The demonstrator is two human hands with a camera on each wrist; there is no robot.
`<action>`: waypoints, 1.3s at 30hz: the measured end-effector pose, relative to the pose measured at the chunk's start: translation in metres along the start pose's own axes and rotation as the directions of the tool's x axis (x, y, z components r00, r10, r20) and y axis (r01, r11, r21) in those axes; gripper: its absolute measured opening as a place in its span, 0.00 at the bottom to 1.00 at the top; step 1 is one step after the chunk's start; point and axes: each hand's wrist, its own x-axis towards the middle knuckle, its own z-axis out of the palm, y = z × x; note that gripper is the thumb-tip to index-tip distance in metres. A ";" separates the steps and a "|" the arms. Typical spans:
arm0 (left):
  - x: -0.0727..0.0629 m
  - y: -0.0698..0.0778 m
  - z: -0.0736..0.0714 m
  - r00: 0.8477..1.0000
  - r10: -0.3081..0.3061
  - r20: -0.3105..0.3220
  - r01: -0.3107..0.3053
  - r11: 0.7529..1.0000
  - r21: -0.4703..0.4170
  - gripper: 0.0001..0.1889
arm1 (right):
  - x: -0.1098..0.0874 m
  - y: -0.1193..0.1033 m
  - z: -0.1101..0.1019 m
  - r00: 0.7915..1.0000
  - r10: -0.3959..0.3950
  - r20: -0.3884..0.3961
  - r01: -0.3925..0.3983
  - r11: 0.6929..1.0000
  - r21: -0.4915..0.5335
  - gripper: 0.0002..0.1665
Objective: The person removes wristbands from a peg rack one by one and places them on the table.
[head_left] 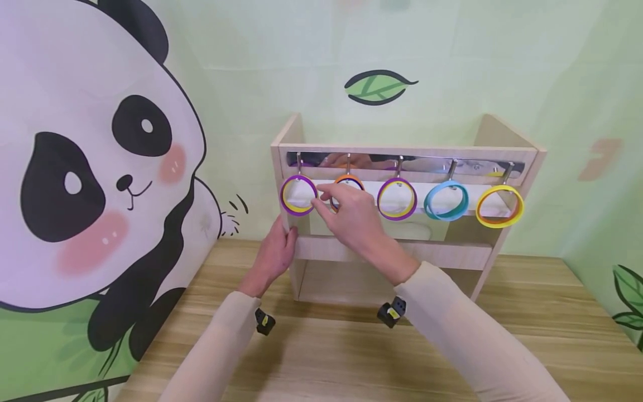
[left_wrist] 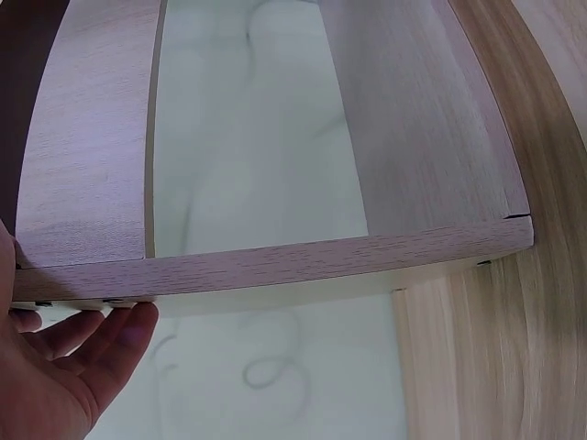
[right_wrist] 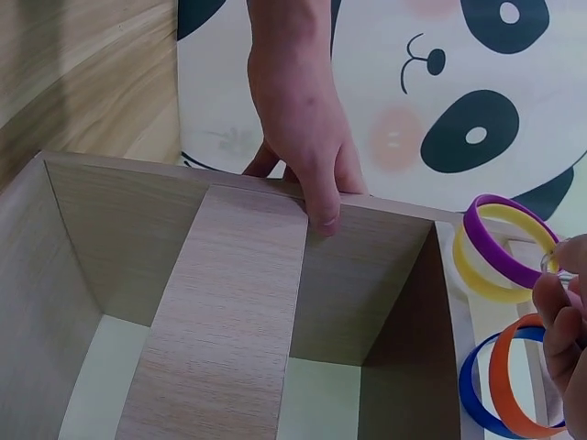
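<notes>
A wooden rack (head_left: 321, 248) carries a shiny metal strip with a row of hooks (head_left: 400, 162). Purple and yellow rings (head_left: 284, 206) hang from the leftmost hook. With thumb and index finger, my right hand (head_left: 354, 215) pinches the right edge of these rings. Behind that hand, orange and blue rings (right_wrist: 500, 380) are partly hidden in the head view. Further right hang another purple and yellow pair (head_left: 380, 206), a light blue pair (head_left: 464, 195) and a yellow and orange pair (head_left: 521, 207). My left hand (head_left: 273, 251) grips the rack's left side panel, its thumb over the front edge.
The rack stands on a wood-grain table (head_left: 321, 357) close to a pale green backdrop (head_left: 452, 67). A large printed panda (head_left: 100, 167) fills the left side. Below the rings, a crossboard (right_wrist: 229, 302) spans the rack's front.
</notes>
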 end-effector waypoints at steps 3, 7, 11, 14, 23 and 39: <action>0.000 0.000 0.000 1.000 0.006 -0.004 -0.006 1.000 -0.001 0.24 | 0.001 0.001 0.000 1.000 0.006 0.019 -0.006 1.000 -0.018 0.14; 0.000 0.000 0.001 1.000 0.010 -0.002 -0.010 1.000 -0.015 0.24 | 0.002 0.003 0.001 0.999 0.012 0.033 -0.011 1.000 -0.021 0.15; 0.000 -0.002 0.001 1.000 0.007 0.003 -0.007 1.000 -0.017 0.24 | 0.002 0.004 0.003 0.999 0.014 0.033 -0.014 1.000 0.004 0.16; 0.000 -0.002 0.001 1.000 0.006 0.007 -0.006 1.000 -0.012 0.24 | 0.001 0.006 0.005 0.999 0.016 0.039 -0.016 1.000 0.021 0.17; 0.000 -0.001 0.001 1.000 0.014 0.002 -0.014 1.000 -0.018 0.24 | 0.002 0.009 0.011 1.000 -0.001 0.030 0.000 0.999 0.034 0.17; 0.000 -0.002 0.002 0.999 0.039 -0.025 -0.039 0.999 0.014 0.22 | 0.004 0.006 0.014 1.000 0.011 0.012 -0.011 1.000 0.019 0.15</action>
